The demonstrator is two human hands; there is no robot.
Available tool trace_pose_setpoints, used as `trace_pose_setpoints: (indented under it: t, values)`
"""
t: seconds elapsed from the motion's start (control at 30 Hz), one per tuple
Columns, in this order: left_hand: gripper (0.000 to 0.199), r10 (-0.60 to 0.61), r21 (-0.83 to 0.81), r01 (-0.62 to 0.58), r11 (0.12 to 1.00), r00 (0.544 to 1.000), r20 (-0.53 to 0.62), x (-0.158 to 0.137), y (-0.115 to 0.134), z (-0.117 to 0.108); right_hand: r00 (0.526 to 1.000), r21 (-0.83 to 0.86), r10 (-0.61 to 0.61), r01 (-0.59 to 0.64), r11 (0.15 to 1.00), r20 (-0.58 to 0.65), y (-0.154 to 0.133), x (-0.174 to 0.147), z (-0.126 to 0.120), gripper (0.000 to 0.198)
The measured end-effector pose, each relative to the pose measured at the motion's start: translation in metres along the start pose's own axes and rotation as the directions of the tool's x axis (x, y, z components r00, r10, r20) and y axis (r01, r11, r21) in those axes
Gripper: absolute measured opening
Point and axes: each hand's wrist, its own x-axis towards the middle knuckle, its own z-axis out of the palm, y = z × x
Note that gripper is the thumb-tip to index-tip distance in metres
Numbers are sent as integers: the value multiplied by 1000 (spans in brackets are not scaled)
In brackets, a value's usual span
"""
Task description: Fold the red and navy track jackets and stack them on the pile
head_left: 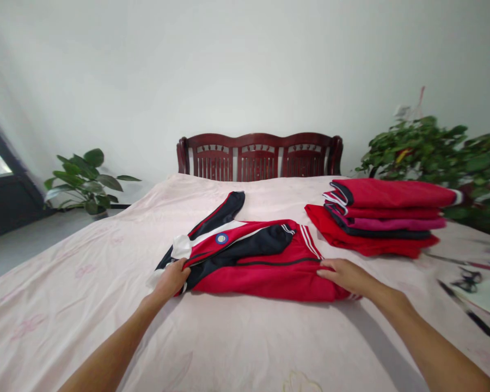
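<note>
A red, navy and white track jacket [257, 277] lies on the bed with its collar end to the left and its striped hem to the right. One navy sleeve is folded across the front, while the other stretches toward the headboard. A round blue badge [221, 238] shows on the chest. My left hand [173, 280] grips the jacket near the collar, fingers closed on the cloth. At the hem end, my right hand [343, 274] pinches the red fabric. White cloth [182, 246] shows at the collar beside my left hand.
A stack of folded red, pink and navy clothes [384, 218] sits to the right on the pale bed sheet [237, 348]. Scissors [468, 280] and a dark-handled knife [469, 310] lie at the right edge. Behind are a wooden headboard [257, 158] and potted plants [87, 182].
</note>
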Motion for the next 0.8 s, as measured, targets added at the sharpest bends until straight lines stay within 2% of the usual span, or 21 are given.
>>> trace_pose_setpoints:
  t: [0.07,0.17,0.23,0.3,0.37,0.43,0.53,0.63,0.7,0.8]
  values:
    - [30,-2,6,2,1000,1000,-1,-9,1,-3,998,-141,68,-67,988,7,0,13,5,23]
    - [43,53,31,-52,998,997,-61,-29,2,-6,990,-272,96,-122,955,-106,-6,16,22,18]
    - [53,129,83,-119,989,983,-133,-45,0,-7,971,-284,43,-111,952,-237,-13,10,34,22]
    - [58,190,143,-164,976,963,-191,-58,-2,-4,940,-261,-64,-27,965,-335,-22,4,46,27]
    - [56,217,179,-177,968,947,-235,-65,-5,2,934,-208,-149,83,975,-325,-27,1,55,29]
    - [50,236,189,-187,964,929,-285,-68,-7,8,960,-120,-167,143,982,-223,-28,3,59,30]
    - [47,268,131,-237,963,907,-325,-69,-6,14,988,15,-115,117,993,-98,-24,18,51,30]
    - [45,261,32,-267,963,900,-350,-65,1,13,986,23,-68,73,997,-155,-27,46,36,32]
    - [45,227,-2,-244,970,904,-361,-56,8,9,974,-21,-77,74,997,-212,-34,68,32,31]
    - [59,121,12,-123,992,952,-283,-36,20,5,969,-117,-107,83,990,-222,-48,103,35,34]
